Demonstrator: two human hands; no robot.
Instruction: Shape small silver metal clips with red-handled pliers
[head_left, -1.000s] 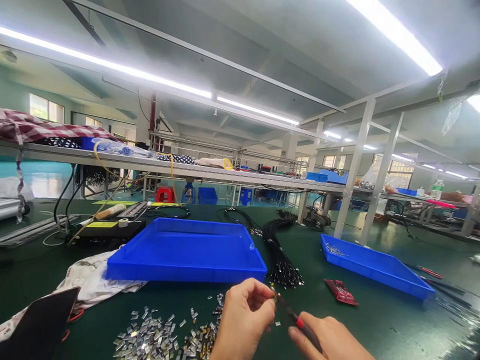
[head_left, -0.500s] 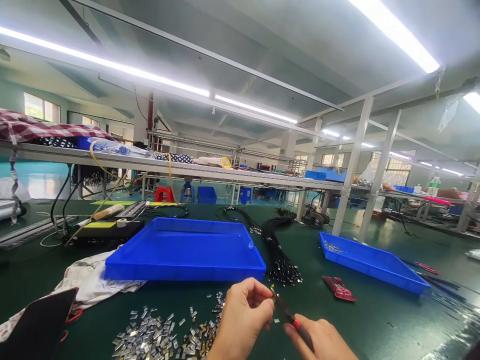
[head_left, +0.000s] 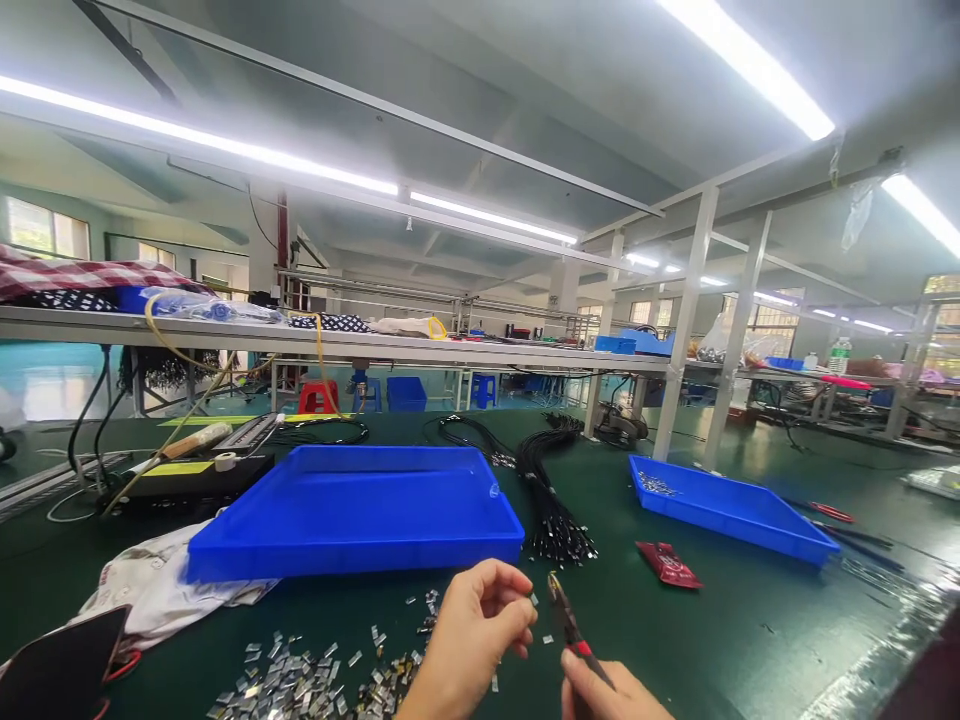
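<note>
My right hand (head_left: 615,690) grips pliers (head_left: 574,630) with dark jaws and a black-and-red handle. A tiny yellowish piece (head_left: 553,578) shows at the jaw tips; its kind is too small to tell. Just left of the jaws, apart from them, my left hand (head_left: 476,625) is curled with thumb and forefinger close together. Whatever may be between those fingers is too small to make out. Below and left of this hand lie many small silvery metal pieces (head_left: 289,680), with brassy ones (head_left: 390,680) among them nearer the wrist.
A large blue tray (head_left: 352,555) stands beyond my hands, with a bundle of black cables (head_left: 551,510) at its right. Farther right are a red packet (head_left: 669,565) and another blue tray (head_left: 735,530). A white cloth (head_left: 150,590) and a dark phone-like slab (head_left: 64,665) lie left.
The pliers' tips have come away from my left fingertips, leaving a gap. My right hand has shifted slightly left and down in view. The whole view has turned a little right.
</note>
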